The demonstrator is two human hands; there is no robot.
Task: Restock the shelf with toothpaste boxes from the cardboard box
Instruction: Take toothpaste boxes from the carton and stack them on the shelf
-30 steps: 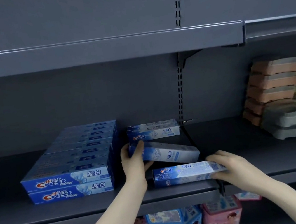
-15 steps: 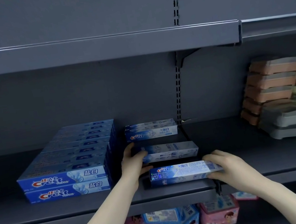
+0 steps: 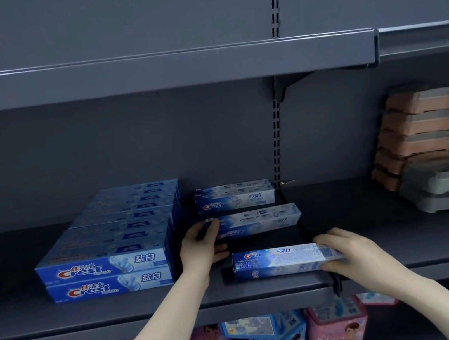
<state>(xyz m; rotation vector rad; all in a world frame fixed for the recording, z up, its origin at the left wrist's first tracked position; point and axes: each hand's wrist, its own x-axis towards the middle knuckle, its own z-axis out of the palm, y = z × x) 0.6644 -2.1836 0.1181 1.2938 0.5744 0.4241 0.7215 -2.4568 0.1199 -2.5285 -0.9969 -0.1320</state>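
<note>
Three light-blue toothpaste boxes lie one behind the other on the dark grey shelf. My left hand grips the left end of the middle box, which lies flat. My right hand holds the right end of the front box near the shelf's front edge. The back box lies untouched near the rear wall. To the left stands a double-layer row of darker blue Crest boxes. The cardboard box is out of view.
Stacked orange, cream and grey soap dishes fill the right of the shelf. An upper shelf hangs overhead. Pink and blue packs sit on the shelf below. A slotted upright divides the back wall.
The middle box, tilted in my left hand a second ago, now lies flat and square on the shelf. My right hand stayed on the front box, which barely moved.
</note>
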